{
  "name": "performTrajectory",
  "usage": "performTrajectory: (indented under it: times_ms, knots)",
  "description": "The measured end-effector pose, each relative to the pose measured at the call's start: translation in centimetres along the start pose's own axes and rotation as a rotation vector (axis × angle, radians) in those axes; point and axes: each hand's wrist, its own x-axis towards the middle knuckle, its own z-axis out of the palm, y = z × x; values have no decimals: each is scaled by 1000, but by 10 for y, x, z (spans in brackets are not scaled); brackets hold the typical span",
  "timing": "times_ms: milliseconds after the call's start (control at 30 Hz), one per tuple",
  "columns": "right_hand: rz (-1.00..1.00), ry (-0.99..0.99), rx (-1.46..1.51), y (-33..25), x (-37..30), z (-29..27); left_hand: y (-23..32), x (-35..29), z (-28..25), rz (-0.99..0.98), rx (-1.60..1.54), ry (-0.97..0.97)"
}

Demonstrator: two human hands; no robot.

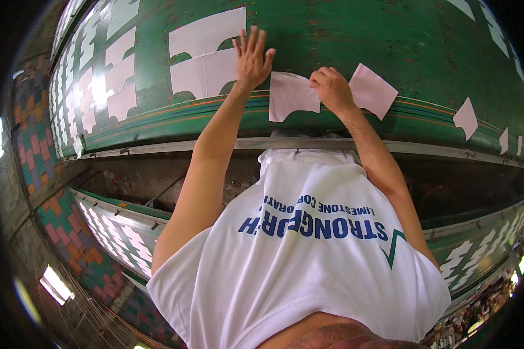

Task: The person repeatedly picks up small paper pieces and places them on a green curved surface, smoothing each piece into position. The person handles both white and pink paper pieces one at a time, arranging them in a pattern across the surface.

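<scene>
Pale pink cut panels, each with a curved notch, lie on a long green table point(314, 35). My left hand point(252, 61) rests flat with fingers spread, at the right edge of two panels, an upper one point(209, 32) and a lower one point(204, 74). My right hand point(333, 88) is closed, its fingertips pinching the upper right corner of a notched panel point(291, 96) near the table's front edge. Behind that wrist lies another panel point(375, 90), turned at an angle. Whether the panels are cloth or paper I cannot tell.
More panels point(120, 81) lie in rows towards the left. A few single panels point(466, 118) lie at the right. Coloured lines run along the table's front, above a metal rail point(157, 149). Other green tables with pale pieces point(113, 230) stand behind me, beside a patchwork-coloured floor point(70, 232).
</scene>
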Motion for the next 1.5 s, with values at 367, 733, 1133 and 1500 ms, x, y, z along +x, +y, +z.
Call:
performTrajectory:
  times_ms: [367,733,1133,1500]
  knots:
    - [-41,97,145,4,6,-19,96,-35,-15,257,-358,-111]
    - [82,87,278,-31,60,-20,50,-21,-69,-8,-715,-266]
    - [-215,119,225,-96,176,27,-37,-7,-147,-344,-1086,-135]
    - [-110,-99,580,-103,231,36,-116,10,-183,-289,-1457,-519]
